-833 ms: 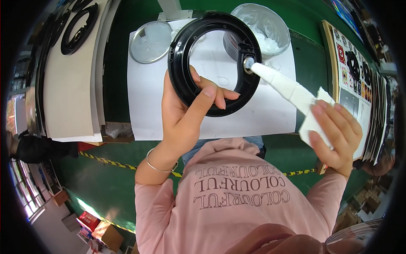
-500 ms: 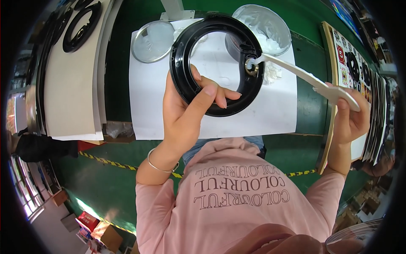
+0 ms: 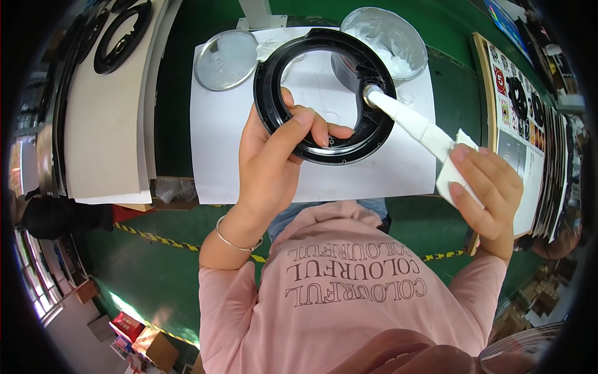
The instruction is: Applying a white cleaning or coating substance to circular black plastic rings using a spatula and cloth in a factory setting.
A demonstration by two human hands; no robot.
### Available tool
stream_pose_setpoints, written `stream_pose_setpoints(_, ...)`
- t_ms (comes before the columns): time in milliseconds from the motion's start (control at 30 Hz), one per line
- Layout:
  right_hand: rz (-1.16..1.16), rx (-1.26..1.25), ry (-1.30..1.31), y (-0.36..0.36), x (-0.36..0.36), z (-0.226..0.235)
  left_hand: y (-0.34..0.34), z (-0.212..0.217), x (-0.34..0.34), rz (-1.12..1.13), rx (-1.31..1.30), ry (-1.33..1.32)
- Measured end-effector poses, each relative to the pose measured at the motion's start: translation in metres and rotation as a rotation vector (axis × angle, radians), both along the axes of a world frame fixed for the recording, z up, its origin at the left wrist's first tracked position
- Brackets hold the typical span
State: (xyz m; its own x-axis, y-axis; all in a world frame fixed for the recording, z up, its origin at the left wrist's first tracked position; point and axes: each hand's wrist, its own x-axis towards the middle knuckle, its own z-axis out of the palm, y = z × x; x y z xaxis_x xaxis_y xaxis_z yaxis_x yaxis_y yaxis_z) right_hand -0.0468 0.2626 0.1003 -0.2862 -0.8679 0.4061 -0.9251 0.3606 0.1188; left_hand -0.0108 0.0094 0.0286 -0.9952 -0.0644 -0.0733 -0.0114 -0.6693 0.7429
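My left hand [image 3: 280,146] grips a glossy black ring-shaped plastic part [image 3: 269,103] by its lower left side, thumb on top and fingers through the opening. On the ring's right side sits a small brass-coloured round fitting [image 3: 368,93]. My right hand [image 3: 489,193] is closed on the broad end of a white flat stick [image 3: 414,124], like a spatula. The stick's narrow tip meets the fitting; whether paste is on the tip is hard to see. Behind the ring stands a clear tub [image 3: 408,47] of white paste, partly hidden by it.
White paper [image 3: 218,156] covers the green table. A round clear lid [image 3: 225,60] lies at the back left, near a white metal post [image 3: 256,12]. Stacked cardboard sheets [image 3: 106,124] with black rings are at left. A board with printed pictures [image 3: 498,93] stands at right.
My right hand has moved left and down and turned, so the stick shows its broad face and slopes more steeply. The ring has shifted slightly and tilted; its fitting remains at the stick's tip.
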Motion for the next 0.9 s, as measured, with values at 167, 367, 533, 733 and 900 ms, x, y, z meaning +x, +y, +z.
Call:
stream_pose_setpoints(167,0.003,0.052,0.088,-0.001,0.006,-0.003,-0.001,-0.001,0.000,0.014,0.040,-0.035)
stream_pose_setpoints(367,-0.008,0.007,0.082,0.007,0.002,-0.002,-0.004,-0.002,0.001,0.024,0.064,-0.029)
stream_pose_setpoints(533,-0.163,-0.542,-0.189,0.031,-0.017,-0.033,0.000,0.003,0.002,0.028,0.029,-0.028)
stream_pose_setpoints(733,-0.561,-1.188,-0.793,0.028,-0.032,-0.032,0.009,-0.004,0.002,0.087,-0.011,0.003)
stream_pose_setpoints(900,-0.447,-1.359,-0.937,0.031,-0.062,-0.070,-0.010,-0.015,0.013,0.148,0.074,0.013)
